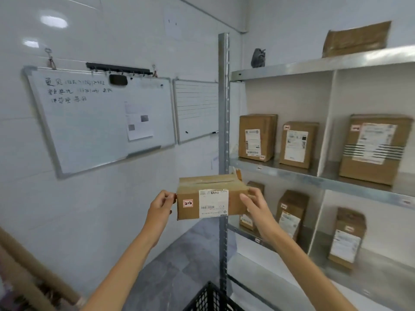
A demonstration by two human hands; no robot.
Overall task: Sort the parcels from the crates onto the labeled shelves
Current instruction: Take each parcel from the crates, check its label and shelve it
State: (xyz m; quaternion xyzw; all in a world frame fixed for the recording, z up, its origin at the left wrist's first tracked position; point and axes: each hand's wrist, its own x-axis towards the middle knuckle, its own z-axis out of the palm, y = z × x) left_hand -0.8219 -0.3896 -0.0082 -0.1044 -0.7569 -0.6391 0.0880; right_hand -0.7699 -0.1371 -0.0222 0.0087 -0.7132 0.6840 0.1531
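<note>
I hold a small brown cardboard parcel (190, 199) up in front of me, at the left post of the metal shelf unit (223, 122). It carries a white shipping label and a small red-edged sticker that reads 2-2. My left hand (162, 204) grips its left end and my right hand (252, 203) grips its right end. Other parcels stand on the shelves: two in the upper left bay (258, 136), one in the upper right bay (375, 149), and more on the shelf below (292, 212).
A black mesh crate (208, 298) shows its corner at the bottom centre. Two whiteboards (101, 117) hang on the tiled wall at left. A flat parcel (357, 39) and a grey figure (258, 58) sit on the top shelf.
</note>
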